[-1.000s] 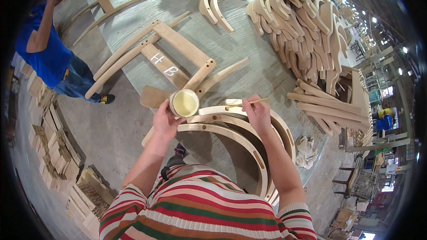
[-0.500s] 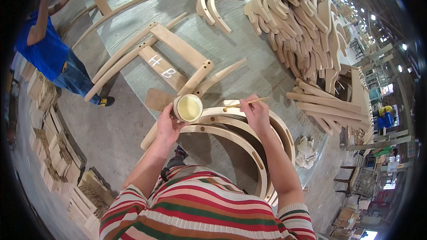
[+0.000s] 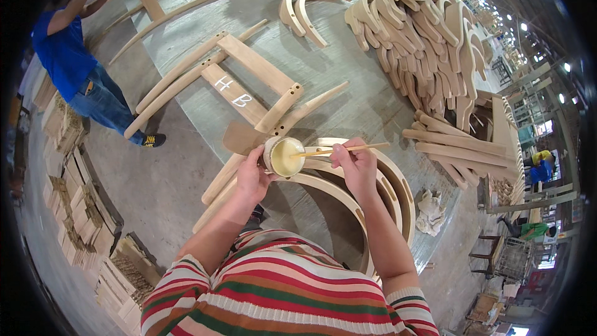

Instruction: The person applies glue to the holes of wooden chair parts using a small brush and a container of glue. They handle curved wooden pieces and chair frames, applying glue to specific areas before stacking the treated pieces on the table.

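Pale-yellow liquid (image 3: pixel 285 162) looks spillable: the left hand (image 3: pixel 251 176) grips the cup's (image 3: pixel 269 153) wall, probably safest, near the surface's (image 3: pixel 204 126) left edge. The right hand (image 3: pixel 356 171) pinches a light-looking stick (image 3: pixel 377 146).

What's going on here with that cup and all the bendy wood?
A person in a striped top has a cup of pale yellow stuff in their left hand. Their right hand holds a thin stick, its tip in or just over the stuff. Curved wooden pieces lie below on the table.
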A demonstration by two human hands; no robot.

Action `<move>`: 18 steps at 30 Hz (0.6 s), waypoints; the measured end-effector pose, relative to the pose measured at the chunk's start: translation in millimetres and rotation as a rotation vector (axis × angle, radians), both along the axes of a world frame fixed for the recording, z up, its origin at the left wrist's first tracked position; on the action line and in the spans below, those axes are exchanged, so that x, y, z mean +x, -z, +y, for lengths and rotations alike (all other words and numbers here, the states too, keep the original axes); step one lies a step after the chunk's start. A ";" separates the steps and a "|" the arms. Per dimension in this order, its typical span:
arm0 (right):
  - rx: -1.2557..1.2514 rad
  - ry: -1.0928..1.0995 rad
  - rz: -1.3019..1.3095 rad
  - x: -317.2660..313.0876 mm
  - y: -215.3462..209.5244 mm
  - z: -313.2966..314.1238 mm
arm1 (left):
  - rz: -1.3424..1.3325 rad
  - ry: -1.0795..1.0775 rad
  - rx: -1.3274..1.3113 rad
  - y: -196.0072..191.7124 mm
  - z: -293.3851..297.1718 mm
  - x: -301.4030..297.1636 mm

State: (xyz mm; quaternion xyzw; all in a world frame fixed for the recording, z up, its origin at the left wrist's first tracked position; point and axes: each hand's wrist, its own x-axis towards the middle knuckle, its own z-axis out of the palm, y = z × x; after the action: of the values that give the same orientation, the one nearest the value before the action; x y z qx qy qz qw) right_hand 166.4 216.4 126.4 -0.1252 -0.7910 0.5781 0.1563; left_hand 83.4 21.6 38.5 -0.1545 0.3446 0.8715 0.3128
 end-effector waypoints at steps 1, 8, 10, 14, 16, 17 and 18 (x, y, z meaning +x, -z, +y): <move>-0.069 0.016 0.006 -1.2 10.6 1.6 | 0.012 0.015 0.010 -3.6 0.3 2.0; -0.921 0.085 0.079 11.3 35.8 2.7 | 0.026 -0.020 0.050 -5.7 -8.6 5.3; -1.023 0.073 0.059 16.3 39.2 2.9 | 0.029 -0.032 0.057 -6.8 -8.8 4.7; -1.121 0.193 0.014 20.8 47.6 -7.2 | 0.013 -0.050 0.037 -8.4 -4.5 4.2; -1.146 0.207 0.008 23.0 63.7 -5.4 | 0.006 -0.040 0.022 -8.0 2.6 3.9; -1.133 0.158 0.010 23.9 71.0 -3.6 | 0.004 -0.033 0.018 -7.8 6.6 3.9; -1.116 0.185 -0.001 23.2 70.8 -5.0 | 0.000 -0.033 0.010 -6.4 8.8 3.8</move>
State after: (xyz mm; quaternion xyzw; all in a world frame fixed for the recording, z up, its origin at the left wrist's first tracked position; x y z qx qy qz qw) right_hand 189.6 211.4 55.5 -0.2578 -0.3512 0.8926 0.1161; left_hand 87.2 30.5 44.9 -0.1585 0.3378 0.8782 0.2992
